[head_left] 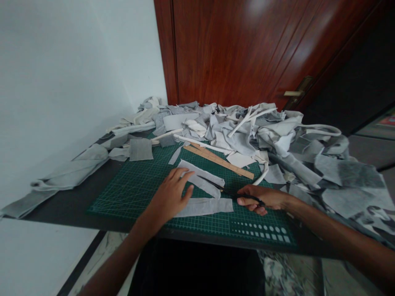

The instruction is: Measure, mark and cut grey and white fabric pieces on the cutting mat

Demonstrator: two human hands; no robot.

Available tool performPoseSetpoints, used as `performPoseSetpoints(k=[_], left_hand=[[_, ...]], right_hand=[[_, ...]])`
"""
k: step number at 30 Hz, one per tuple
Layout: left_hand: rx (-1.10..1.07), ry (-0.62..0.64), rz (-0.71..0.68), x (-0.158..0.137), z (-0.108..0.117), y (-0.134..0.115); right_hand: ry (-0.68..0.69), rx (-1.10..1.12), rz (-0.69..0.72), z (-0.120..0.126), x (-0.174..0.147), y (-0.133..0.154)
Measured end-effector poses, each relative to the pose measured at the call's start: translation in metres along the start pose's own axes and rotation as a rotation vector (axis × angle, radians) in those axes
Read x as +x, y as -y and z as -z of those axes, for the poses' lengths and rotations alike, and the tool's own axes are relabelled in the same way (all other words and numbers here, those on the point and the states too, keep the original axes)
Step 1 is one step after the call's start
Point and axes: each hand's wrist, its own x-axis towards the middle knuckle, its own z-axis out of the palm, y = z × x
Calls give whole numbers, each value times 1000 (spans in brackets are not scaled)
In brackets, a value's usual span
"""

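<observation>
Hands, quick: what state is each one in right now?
Left hand: open, thumb apart, fingers at the near-left end of the grey fabric piece.
Right hand: closed, holding the black scissors.

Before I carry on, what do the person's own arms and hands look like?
The left hand and right hand are ungloved, with no ring or watch visible. The left forearm and right forearm show no sleeves or markings.
</observation>
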Motion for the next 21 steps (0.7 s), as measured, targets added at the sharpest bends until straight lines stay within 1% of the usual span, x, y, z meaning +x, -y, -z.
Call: performPoseSetpoints(k=[2,4,6,8,10,12,21], left_hand=[[6,26,-29,21,6,39],[-20,80,-66,42,6,73],[-64,132,-107,58,3,98],[-108,177,-121,67,-1,115],[-140,191,-109,69,-4,123],[-153,193,-97,69,-6,127],[-137,173,-69,67,-9,124]], right_hand=[[-2,-5,3,0,0,0],[2,0,6,0,0,0],[4,13,7,-1,0,1],[4,21,-1,-2,0,2],[-3,19,-5,-2,-1,2],[-10,10,-7,-1,-1,2],[-18,13,2,-2,-1,2]])
